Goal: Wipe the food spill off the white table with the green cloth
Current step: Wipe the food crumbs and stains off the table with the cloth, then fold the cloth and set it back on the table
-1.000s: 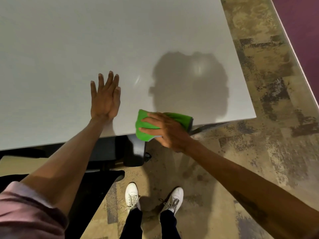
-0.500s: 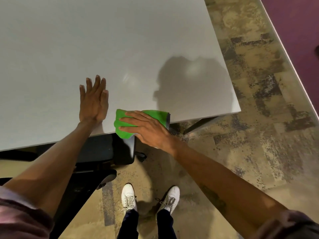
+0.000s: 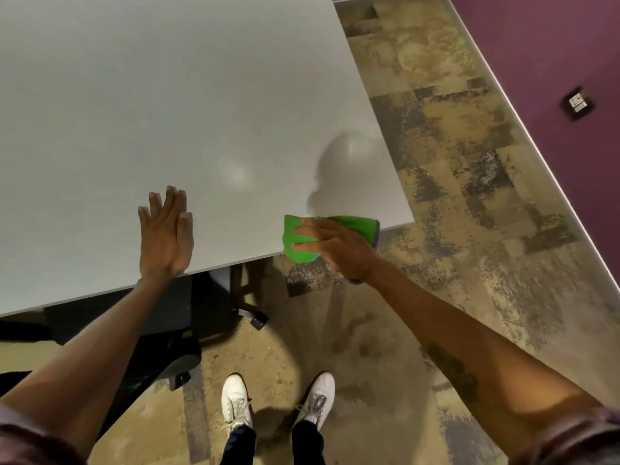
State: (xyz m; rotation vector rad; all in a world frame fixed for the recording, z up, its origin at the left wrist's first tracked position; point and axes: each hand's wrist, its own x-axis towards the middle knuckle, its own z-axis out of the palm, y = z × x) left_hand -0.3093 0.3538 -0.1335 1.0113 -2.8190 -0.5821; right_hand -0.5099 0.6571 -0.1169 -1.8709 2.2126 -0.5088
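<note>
Left hand (image 3: 166, 234): lay flat on the white table (image 3: 167, 95) near its front edge, fingers straight and together, holding nothing.
Green cloth (image 3: 357, 224): sat folded at the table's front edge near the right corner, partly overhanging, long axis along that edge.
Right hand (image 3: 335, 245): pressed on the cloth, fingers spread over it pointing left.
Spill: none could be made out.
Nearer hand: the right.

My left hand (image 3: 166, 234) is lying flat on the table (image 3: 167, 95) near its front edge; right hand (image 3: 339, 251) is pressing the cloth (image 3: 295, 250) overhanging that edge, well right.
</note>
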